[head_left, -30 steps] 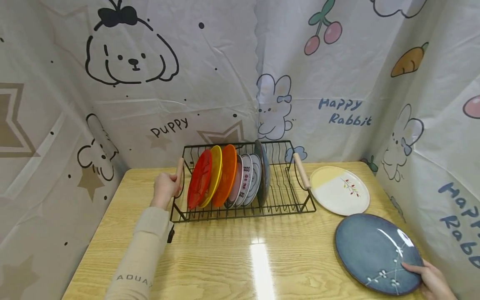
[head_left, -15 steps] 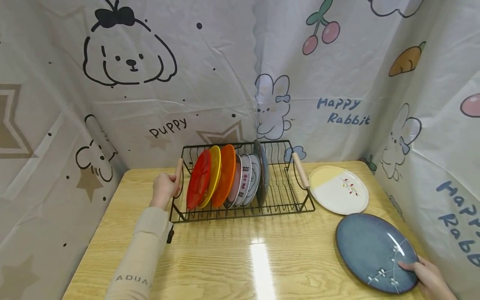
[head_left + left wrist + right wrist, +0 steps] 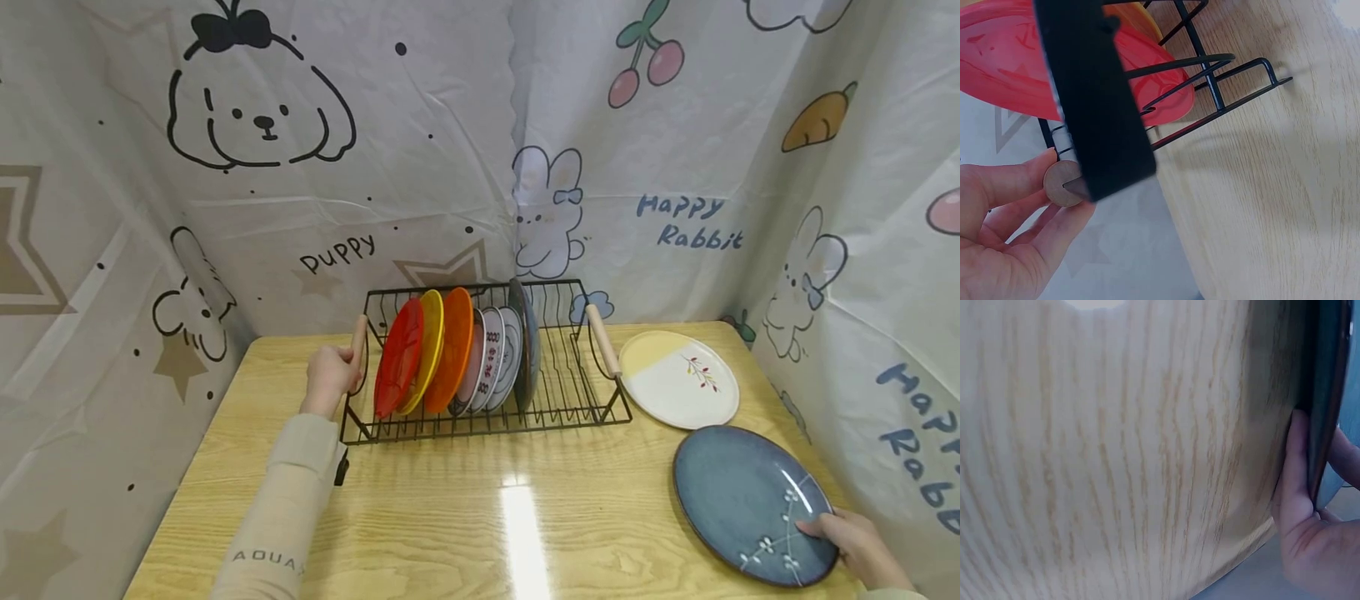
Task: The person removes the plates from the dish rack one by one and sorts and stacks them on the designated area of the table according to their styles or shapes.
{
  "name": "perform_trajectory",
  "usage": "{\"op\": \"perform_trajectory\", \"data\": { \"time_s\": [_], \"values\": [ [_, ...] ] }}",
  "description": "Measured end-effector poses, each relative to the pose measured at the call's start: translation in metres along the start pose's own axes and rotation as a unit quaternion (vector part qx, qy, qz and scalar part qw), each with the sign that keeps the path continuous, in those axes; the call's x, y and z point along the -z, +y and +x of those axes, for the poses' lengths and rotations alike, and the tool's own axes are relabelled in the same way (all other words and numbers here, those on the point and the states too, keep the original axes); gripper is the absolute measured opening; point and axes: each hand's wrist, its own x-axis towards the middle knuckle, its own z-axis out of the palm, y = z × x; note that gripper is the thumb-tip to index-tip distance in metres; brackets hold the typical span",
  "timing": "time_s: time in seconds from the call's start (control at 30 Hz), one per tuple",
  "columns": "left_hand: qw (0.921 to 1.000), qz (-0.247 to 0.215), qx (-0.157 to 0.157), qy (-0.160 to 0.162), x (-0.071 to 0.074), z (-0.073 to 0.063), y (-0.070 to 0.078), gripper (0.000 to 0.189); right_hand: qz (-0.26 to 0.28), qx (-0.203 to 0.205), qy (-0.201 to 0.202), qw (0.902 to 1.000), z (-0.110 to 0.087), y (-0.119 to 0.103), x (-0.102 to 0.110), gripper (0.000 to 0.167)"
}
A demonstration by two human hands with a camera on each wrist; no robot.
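My left hand [image 3: 327,382] grips the left wooden handle [image 3: 361,340] of a black wire dish rack [image 3: 487,433]; the left wrist view shows thumb and fingers around the handle's round end [image 3: 1060,182]. At the lower right, my right hand [image 3: 858,546] pinches the near rim of a large blue plate [image 3: 738,500] with white blossoms. Its thumb lies on top, and in the right wrist view its fingers [image 3: 1295,469] are under the plate, between it and the tabletop. Beyond the blue plate lies a white and yellow plate [image 3: 678,383] with a red sprig.
Upright in the rack stand a red plate [image 3: 400,358], a yellow plate [image 3: 431,333], an orange plate [image 3: 454,354], several small patterned plates [image 3: 491,358] and a dark grey-blue plate [image 3: 528,354]. The rack's right slots hold no plates. A printed curtain [image 3: 435,150] encloses the wooden table [image 3: 420,517].
The blue plate's near right rim has shifted slightly left and seems tilted up a little, with my right hand moving along. My left hand stays on the rack's handle.
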Motion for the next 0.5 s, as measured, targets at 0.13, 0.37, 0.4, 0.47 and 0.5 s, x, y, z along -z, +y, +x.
{"op": "perform_trajectory", "data": {
  "time_s": [0.13,0.37,0.4,0.47,0.5],
  "values": [
    [0.9999,-0.012,0.001,-0.005,0.001,0.000,0.000,0.033,-0.023,0.011,-0.022,0.9995,-0.004,-0.006,0.001,0.076],
    [0.9997,-0.021,0.007,-0.009,0.001,-0.001,0.000,0.034,-0.041,-0.012,-0.006,0.9991,-0.008,-0.014,-0.004,0.076],
    [0.9997,-0.021,0.007,-0.009,0.001,-0.001,0.000,0.034,-0.045,-0.025,0.006,0.9987,-0.008,-0.014,-0.005,0.076],
    [0.9998,-0.019,0.008,-0.006,0.001,-0.001,0.000,0.033,-0.042,-0.038,0.028,0.9980,-0.009,-0.017,-0.009,0.074],
    [0.9999,-0.015,0.008,-0.003,0.001,-0.001,0.000,0.033,-0.036,-0.041,0.038,0.9978,-0.009,-0.017,-0.010,0.072]
  ]
}}
